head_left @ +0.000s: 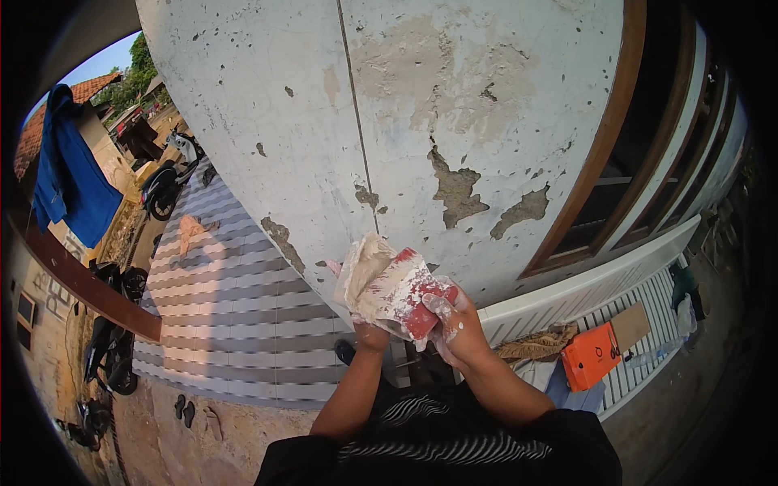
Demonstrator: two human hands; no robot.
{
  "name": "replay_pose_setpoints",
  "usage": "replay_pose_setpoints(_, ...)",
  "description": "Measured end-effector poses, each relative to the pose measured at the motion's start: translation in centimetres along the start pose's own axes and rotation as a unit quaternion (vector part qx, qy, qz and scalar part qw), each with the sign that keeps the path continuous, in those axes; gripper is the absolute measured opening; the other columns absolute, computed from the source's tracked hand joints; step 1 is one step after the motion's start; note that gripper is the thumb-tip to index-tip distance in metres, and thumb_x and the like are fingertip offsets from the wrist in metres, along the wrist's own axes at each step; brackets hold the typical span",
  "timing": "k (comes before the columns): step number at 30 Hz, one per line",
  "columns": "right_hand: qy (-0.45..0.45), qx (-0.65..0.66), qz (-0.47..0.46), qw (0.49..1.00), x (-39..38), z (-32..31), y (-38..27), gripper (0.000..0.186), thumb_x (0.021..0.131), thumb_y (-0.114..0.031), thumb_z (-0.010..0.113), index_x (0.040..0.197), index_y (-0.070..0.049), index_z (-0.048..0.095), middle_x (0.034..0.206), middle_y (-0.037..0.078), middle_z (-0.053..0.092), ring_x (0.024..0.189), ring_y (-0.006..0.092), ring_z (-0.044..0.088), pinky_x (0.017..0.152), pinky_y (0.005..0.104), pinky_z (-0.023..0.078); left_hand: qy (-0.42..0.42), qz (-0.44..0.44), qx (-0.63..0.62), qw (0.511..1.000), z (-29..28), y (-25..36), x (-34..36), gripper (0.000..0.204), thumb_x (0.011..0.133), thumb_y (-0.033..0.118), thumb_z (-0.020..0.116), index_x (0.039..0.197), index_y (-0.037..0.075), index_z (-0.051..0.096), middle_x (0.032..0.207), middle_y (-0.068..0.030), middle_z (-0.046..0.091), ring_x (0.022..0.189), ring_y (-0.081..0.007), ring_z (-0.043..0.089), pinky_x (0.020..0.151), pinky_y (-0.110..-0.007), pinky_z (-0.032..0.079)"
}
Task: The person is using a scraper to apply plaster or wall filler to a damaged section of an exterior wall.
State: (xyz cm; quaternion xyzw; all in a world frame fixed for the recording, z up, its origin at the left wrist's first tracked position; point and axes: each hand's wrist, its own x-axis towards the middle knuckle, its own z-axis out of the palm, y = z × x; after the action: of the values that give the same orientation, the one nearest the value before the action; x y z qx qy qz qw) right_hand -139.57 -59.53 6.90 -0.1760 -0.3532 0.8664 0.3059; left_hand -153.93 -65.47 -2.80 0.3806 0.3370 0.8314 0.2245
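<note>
My left hand (pixel 370 334) is wrapped round a whitish, putty-smeared container (pixel 353 279), gripping it from below and behind. Pale wet-looking putty (pixel 374 253) fills its upper part. A flat red putty scraper (pixel 405 285), caked with white, is in my right hand (pixel 458 324), whose fingers are spotted with putty. The scraper lies against the container's open side. Both hands are in front of my body, close to the wall (pixel 389 121). Most of the left fingers are hidden behind the container.
Bare patches (pixel 455 190) show where the wall's paint has flaked. Brown-framed windows (pixel 616 178) are to the right, above a white slatted bench (pixel 648 296) bearing an orange box (pixel 590 356). Left lie a tiled floor (pixel 219 324), sandals (pixel 185 411) and a hanging blue cloth (pixel 77 174); motorbikes (pixel 166 186) stand beyond.
</note>
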Motion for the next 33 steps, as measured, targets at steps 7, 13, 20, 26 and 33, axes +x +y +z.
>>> replay_pose_setpoints(7, 0.024, 0.065, 0.031, 0.997, 0.4, -0.9, 0.3, 0.02, 0.094, -0.01, 0.056, 0.113, -0.004, 0.054, 0.105, 0.008, 0.065, 0.086, 0.0176, 0.067, 0.064, 0.0308, 0.056, 0.055, -0.008, -0.029, 0.998, 1.1, 0.4, 0.1, 0.091, 0.088, 0.062, 0.053, 0.148, 0.004, 0.017, 0.147, -0.0156, 0.031, 0.135, -0.0305, 0.037, 0.11, -0.046, 0.035)
replay_pose_setpoints(13, 0.039, 0.093, 0.054, 0.993, 0.5, -1.2, 0.1, 0.023, 0.093, -0.012, 0.056, 0.113, 0.0, 0.056, 0.102, 0.01, 0.065, 0.086, 0.0191, 0.067, 0.068, 0.0315, 0.056, -0.011, -0.03, -0.084, 0.996, 0.9, 0.7, -0.1, 0.092, 0.088, 0.069, 0.044, 0.153, 0.017, 0.005, 0.155, -0.012, 0.02, 0.139, -0.0349, 0.029, 0.113, -0.052, 0.028)
replay_pose_setpoints(20, -0.002, 0.157, 0.018, 0.987, 1.4, -3.8, -1.3, 0.028, 0.091, -0.019, 0.061, 0.115, -0.006, 0.057, 0.103, 0.007, 0.066, 0.085, 0.0172, 0.065, 0.059, 0.032, 0.053, 0.1, -0.012, -0.123, 0.987, 1.3, 0.8, 0.2, 0.081, 0.092, 0.067, 0.035, 0.152, 0.018, 0.016, 0.153, -0.0112, 0.027, 0.138, -0.0348, 0.032, 0.112, -0.053, 0.03)
replay_pose_setpoints(26, 0.044, 0.114, -0.089, 0.988, 2.6, -5.4, -4.2, 0.023, 0.091, -0.016, 0.063, 0.113, -0.01, 0.059, 0.102, 0.003, 0.066, 0.085, 0.0149, 0.065, 0.06, 0.0329, 0.053, 0.097, -0.051, -0.291, 0.95, 0.5, 3.1, 0.4, 0.082, 0.087, 0.07, 0.041, 0.15, 0.019, 0.024, 0.152, -0.0096, 0.031, 0.136, -0.0367, 0.034, 0.11, -0.057, 0.031)
replay_pose_setpoints(33, 0.046, 0.031, -0.227, 0.972, 5.5, -3.7, -8.7, 0.02, 0.092, -0.009, 0.06, 0.112, -0.006, 0.06, 0.102, 0.006, 0.066, 0.085, 0.0175, 0.066, 0.065, 0.0356, 0.057, 0.051, -0.051, -0.378, 0.923, 0.8, 4.2, 0.7, 0.075, 0.09, 0.065, 0.042, 0.148, 0.019, 0.032, 0.149, -0.0082, 0.036, 0.134, -0.0362, 0.039, 0.108, -0.058, 0.034)
